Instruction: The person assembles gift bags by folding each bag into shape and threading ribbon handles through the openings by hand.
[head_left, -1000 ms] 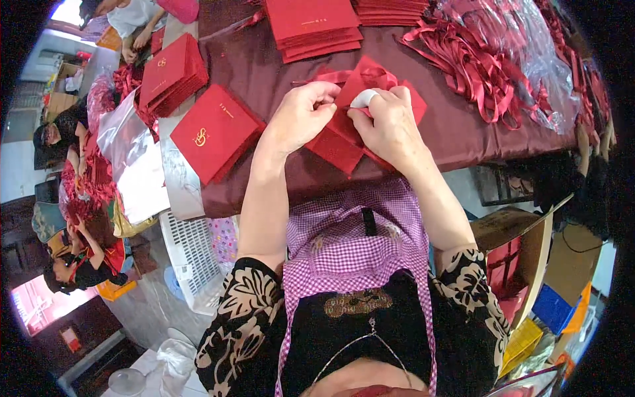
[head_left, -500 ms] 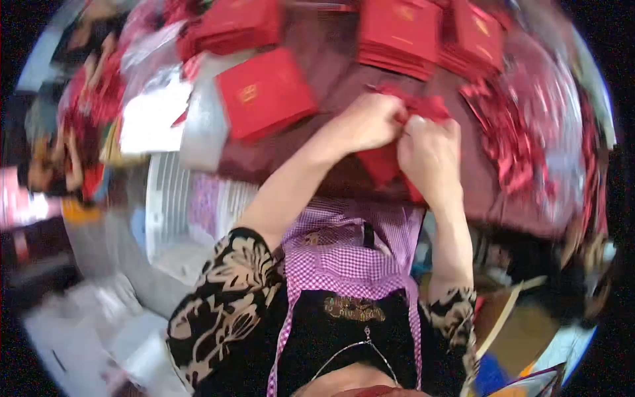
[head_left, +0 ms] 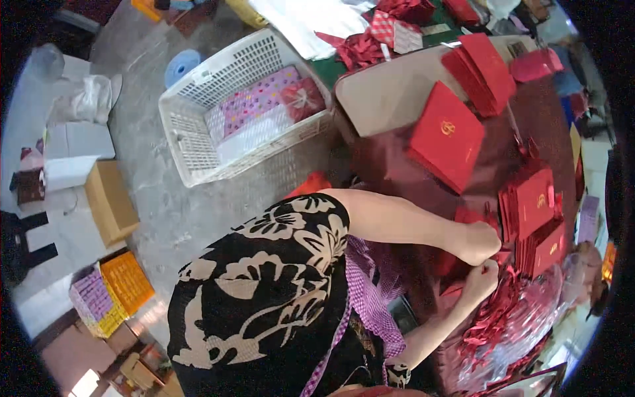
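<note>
Both my hands are closed, knuckles close together, over the maroon-covered table [head_left: 380, 155] at the right of the view. My left hand [head_left: 481, 243] grips a red cloth-like piece [head_left: 473, 214], part of which shows beyond it. Just nearer, my right hand [head_left: 481, 281] is shut on the same red material. Most of the fingers and the held part are hidden. Beside my right hand lies a heap of shiny red ribbons [head_left: 489, 317] with clear plastic wrap. Past the hands stand stacks of red folders or flat boxes [head_left: 529, 205] with gold emblems.
A larger red box [head_left: 447, 135] with a gold emblem lies on the table, near another red stack [head_left: 486, 73]. To the left, a white plastic basket [head_left: 188, 149] holds patterned wrapped goods. White boxes [head_left: 79, 149] and a cardboard carton [head_left: 111, 202] stand on the grey floor [head_left: 142, 132].
My view has swung left, so the table and hands now appear at the right, and the basket and floor have come into sight. Both hands stay close together on the red piece.
</note>
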`<state>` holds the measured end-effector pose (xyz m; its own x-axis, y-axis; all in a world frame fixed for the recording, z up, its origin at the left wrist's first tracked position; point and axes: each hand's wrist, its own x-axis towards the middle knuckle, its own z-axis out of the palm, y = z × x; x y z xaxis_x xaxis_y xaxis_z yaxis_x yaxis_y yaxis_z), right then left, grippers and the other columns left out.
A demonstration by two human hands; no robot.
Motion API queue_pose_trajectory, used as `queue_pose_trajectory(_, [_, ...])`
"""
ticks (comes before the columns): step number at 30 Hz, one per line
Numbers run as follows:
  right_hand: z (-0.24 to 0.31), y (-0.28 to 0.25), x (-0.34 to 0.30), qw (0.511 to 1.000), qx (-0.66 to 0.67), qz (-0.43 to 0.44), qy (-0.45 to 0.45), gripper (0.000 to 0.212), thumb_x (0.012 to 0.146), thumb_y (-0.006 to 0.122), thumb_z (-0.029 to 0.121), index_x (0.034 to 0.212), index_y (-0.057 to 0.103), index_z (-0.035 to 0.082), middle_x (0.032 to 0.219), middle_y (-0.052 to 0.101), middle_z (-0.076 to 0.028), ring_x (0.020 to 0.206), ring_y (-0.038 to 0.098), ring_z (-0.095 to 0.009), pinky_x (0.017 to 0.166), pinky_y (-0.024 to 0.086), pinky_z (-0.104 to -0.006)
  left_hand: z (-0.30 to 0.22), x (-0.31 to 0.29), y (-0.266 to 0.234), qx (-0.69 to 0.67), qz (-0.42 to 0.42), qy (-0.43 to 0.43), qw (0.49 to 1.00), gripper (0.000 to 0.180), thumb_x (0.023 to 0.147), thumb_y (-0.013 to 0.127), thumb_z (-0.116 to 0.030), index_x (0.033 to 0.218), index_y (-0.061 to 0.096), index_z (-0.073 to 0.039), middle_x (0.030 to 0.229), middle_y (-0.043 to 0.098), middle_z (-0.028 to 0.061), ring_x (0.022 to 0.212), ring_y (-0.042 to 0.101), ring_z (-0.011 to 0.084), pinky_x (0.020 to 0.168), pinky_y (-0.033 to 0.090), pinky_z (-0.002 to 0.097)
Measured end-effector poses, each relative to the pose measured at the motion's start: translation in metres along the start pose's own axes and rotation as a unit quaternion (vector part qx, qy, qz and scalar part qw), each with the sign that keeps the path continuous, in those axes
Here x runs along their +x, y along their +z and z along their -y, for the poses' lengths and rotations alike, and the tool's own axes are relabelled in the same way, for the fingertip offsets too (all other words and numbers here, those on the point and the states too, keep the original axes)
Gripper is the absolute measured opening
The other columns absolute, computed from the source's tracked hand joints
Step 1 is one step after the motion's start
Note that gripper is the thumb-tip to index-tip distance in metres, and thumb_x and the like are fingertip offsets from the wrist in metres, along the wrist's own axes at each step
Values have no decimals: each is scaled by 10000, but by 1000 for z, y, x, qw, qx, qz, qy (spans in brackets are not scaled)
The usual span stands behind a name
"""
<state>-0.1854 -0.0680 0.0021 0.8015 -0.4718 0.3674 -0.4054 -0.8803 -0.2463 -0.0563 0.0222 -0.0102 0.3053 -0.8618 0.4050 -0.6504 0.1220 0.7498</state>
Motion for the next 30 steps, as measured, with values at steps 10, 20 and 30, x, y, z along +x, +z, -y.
queue_pose_trajectory(10, [4, -7, -3, 1000, -4, 21, -20, 96, 823, 588, 66, 829, 615, -26, 761, 633, -177, 701, 625, -292, 658, 481, -376, 18, 9, -1, -98, 14, 3, 995, 121, 604, 590, -88, 651, 637, 13, 668, 619, 206, 636, 615, 378, 567, 472, 466])
queue_pose_trajectory(20, [1, -18, -10, 996, 80, 9, 27, 97, 822, 631, 61, 834, 610, -33, 759, 628, -87, 716, 582, -171, 687, 474, -306, 28, 14, 0, -134, 92, 101, 982, 177, 613, 554, -36, 744, 649, 36, 712, 618, 230, 663, 591, 385, 610, 450, 471])
queue_pose_trajectory(30, [29, -69, 17, 989, -31, 16, -145, 242, 873, 542, 40, 1108, 590, 7, 1097, 593, -131, 1027, 547, -280, 901, 416, -398, 25, 22, 16, -65, 128, 120, 982, 170, 699, 566, -107, 737, 620, 49, 734, 597, 257, 743, 593, 398, 686, 461, 475])
